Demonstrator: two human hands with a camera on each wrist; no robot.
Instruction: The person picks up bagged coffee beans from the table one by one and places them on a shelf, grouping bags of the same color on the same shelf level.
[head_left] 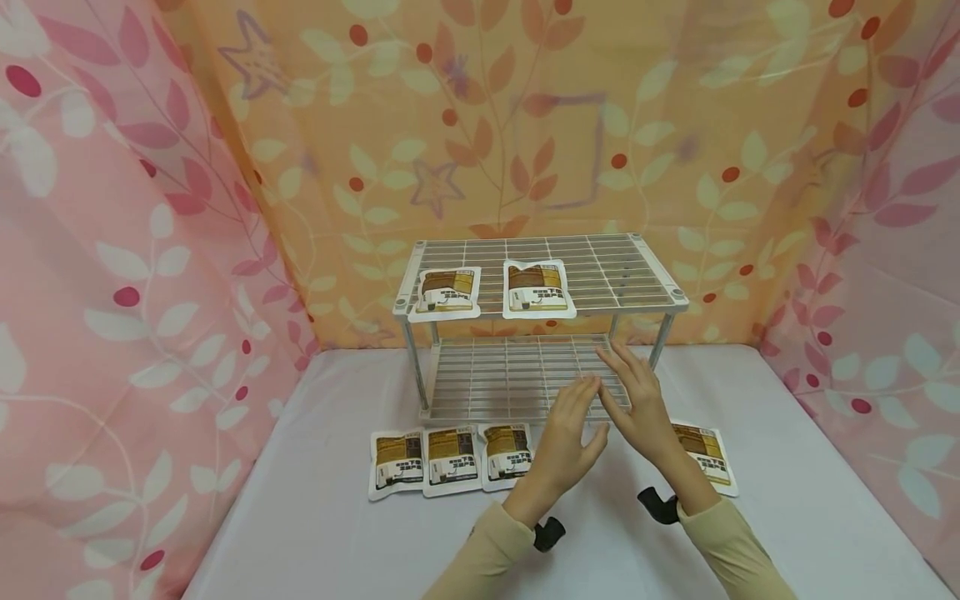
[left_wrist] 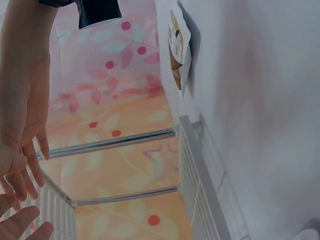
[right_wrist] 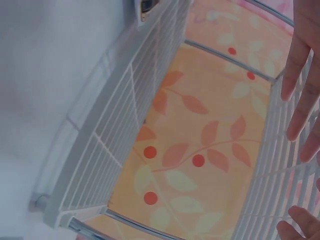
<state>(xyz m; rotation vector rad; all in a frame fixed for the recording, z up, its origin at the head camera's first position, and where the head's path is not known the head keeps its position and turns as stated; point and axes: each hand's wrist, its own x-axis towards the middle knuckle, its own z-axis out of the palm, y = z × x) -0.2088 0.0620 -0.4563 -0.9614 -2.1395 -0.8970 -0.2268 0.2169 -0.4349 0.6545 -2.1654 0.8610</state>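
Observation:
My left hand (head_left: 566, 437) and right hand (head_left: 637, 404) are raised in front of the wire shelf (head_left: 525, 379), fingers mostly straight. Their fingertips come close together; whether they touch I cannot tell. Neither hand holds anything. On the upper rack lie two white-edged pouches with brown and gold print, a left pouch (head_left: 447, 293) and a right pouch (head_left: 537, 289). Three similar pouches (head_left: 452, 460) form a row on the table, left of my left hand. One more pouch (head_left: 708, 457) lies at the right, partly hidden by my right forearm.
The two-tier white shelf stands on metal legs (head_left: 662, 342) at the back of the white-covered table (head_left: 330, 533). Floral curtains (head_left: 480, 125) enclose the back and both sides. Black fittings (head_left: 660, 505) sit at my wrists.

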